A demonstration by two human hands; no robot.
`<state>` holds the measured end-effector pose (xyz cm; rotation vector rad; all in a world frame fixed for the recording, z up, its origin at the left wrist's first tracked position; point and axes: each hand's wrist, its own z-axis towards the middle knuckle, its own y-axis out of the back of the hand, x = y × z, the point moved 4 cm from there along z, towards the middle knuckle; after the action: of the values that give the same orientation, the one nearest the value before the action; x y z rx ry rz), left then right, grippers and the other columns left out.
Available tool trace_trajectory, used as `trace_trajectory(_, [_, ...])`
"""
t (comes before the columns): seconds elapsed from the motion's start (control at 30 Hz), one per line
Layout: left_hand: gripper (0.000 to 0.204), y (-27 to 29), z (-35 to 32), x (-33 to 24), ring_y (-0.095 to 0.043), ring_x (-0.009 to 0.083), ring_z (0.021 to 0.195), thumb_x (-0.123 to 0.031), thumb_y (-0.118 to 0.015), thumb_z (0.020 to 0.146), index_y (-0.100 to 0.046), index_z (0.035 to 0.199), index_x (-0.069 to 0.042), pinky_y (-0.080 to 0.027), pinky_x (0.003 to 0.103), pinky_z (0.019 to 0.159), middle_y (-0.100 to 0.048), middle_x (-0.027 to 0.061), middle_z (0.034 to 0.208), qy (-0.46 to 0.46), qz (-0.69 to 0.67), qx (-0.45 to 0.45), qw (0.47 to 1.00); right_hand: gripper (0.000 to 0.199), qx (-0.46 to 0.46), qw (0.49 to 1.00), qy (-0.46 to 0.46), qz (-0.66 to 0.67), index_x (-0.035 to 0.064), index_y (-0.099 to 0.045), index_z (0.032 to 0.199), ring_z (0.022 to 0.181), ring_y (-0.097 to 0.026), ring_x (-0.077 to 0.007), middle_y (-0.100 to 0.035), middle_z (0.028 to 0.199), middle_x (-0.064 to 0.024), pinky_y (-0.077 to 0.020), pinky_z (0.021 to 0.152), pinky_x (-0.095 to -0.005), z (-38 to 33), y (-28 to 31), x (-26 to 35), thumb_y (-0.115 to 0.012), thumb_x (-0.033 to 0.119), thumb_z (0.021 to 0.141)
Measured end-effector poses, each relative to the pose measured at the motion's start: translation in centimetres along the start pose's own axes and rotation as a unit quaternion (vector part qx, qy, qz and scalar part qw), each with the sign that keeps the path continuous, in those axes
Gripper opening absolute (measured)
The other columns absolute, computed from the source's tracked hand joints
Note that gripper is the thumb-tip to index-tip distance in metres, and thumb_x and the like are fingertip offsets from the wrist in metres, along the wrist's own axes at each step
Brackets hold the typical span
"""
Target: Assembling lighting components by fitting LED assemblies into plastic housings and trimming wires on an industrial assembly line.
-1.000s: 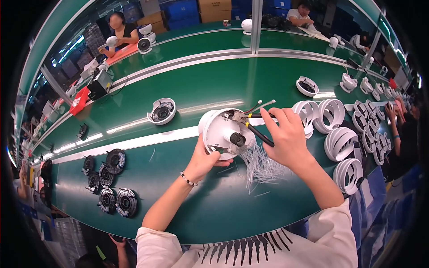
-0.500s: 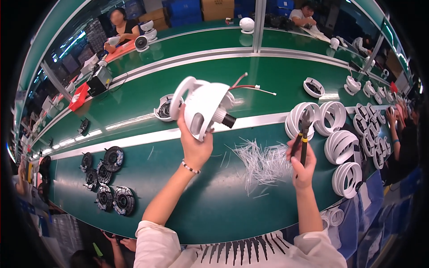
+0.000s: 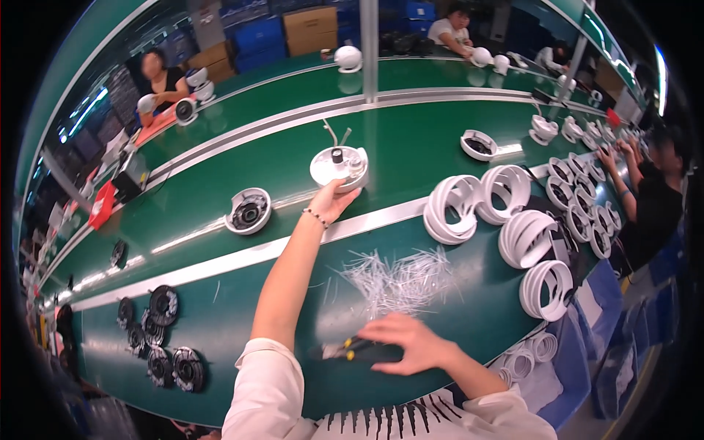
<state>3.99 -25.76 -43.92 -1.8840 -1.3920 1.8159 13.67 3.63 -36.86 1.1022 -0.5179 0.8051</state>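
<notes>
My left hand (image 3: 336, 203) reaches over the far belt and grips a round white housing (image 3: 320, 168) by its near rim. The housing sits with its hollow side up, a black cylinder (image 3: 337, 155) and wires showing. Near the front edge, diagonal cutters (image 3: 353, 350) with black and yellow handles lie low over the green table, jaws toward the left. My right hand (image 3: 414, 342) is spread over their handles, thumb and fingers apart. Beyond it lies a pile of clear thin plastic strips (image 3: 396, 281). Left of the housing stands a white shell with a black inside (image 3: 249, 211).
Stacked white rings (image 3: 451, 209) stand on the right, with white-and-black round parts (image 3: 579, 194) beyond. Several black round parts (image 3: 163, 304) lie on the left. A co-worker (image 3: 653, 191) works at the far right; others sit across the belt. A metal post (image 3: 369, 51) rises in the middle.
My left hand has moved away from me and set the housing down on the far belt, turned hollow side up. My right hand brought the cutters down and toward me, and its fingers have spread.
</notes>
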Motion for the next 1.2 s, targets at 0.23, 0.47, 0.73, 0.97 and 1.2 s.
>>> trace_trajectory(0.23, [0.064, -1.5, -7.9, -1.4, -0.061, 0.0188, 0.073, -0.045, -0.053, 0.079, -0.034, 0.117, 0.003, -0.047, 0.021, 0.053, -0.056, 0.0176, 0.100, 0.103, 0.227, -0.003, 0.968, 0.060, 0.106, 0.985, 0.032, -0.129, 0.0022, -0.050, 0.106, 0.097, -0.046, -0.0282, -0.045, 0.112, -0.0136, -0.0398, 0.081, -0.0379, -1.5, -6.0, 0.6, -0.071, 0.028, 0.056])
trace_trajectory(0.47, [0.039, 1.7, -21.9, -6.5, -0.061, 0.0161, 0.068, -0.023, -0.050, 0.083, -0.042, 0.115, -0.002, -0.045, 0.022, 0.051, -0.060, 0.0110, 0.098, -0.042, 0.388, -0.071, 0.918, 0.034, -0.119, 0.983, 0.091, -0.110, 0.0046, -0.057, 0.067, 0.086, -0.054, -0.0270, -0.057, 0.089, -0.0120, -0.0430, 0.074, -0.0363, 1.6, 0.7, 0.9, -0.075, 0.031, 0.056])
trace_trajectory(0.73, [0.021, 8.4, -36.3, -6.9, -0.061, 0.0142, 0.072, -0.008, -0.056, 0.076, -0.053, 0.096, 0.000, -0.048, 0.024, 0.059, -0.063, 0.0080, 0.084, -0.275, 0.464, -0.405, 0.739, 0.030, -0.352, 0.817, -0.252, -0.382, 0.0009, -0.056, 0.067, 0.055, -0.050, -0.0153, -0.055, 0.061, -0.0075, -0.0410, 0.054, -0.0275, -1.3, 18.4, -15.1, -0.062, 0.028, 0.076])
trace_trajectory(0.97, [0.030, 17.2, -49.3, -7.8, -0.052, 0.0315, 0.094, -0.009, -0.059, 0.068, -0.055, 0.098, -0.004, -0.041, 0.036, 0.082, -0.057, 0.0156, 0.097, -0.242, 0.614, -0.612, 0.435, 0.030, -0.311, 0.844, -0.238, -0.366, 0.0016, -0.063, 0.082, 0.054, -0.052, -0.0114, -0.060, 0.066, -0.0060, -0.0413, 0.052, -0.0253, -1.0, 19.1, -19.0, -0.057, 0.031, 0.079])
trace_trajectory(1.2, [0.058, 18.9, -46.7, -10.3, -0.029, 0.0312, 0.121, -0.018, -0.068, 0.063, -0.045, 0.115, -0.013, 0.002, 0.062, 0.095, -0.053, 0.0052, 0.111, -0.068, 0.770, -0.492, 0.401, 0.046, -0.361, 0.869, -0.268, -0.208, -0.0007, -0.062, 0.081, 0.053, -0.047, -0.0112, -0.058, 0.063, -0.0066, -0.0380, 0.054, -0.0245, 1.0, 19.6, -19.3, -0.044, 0.042, 0.085])
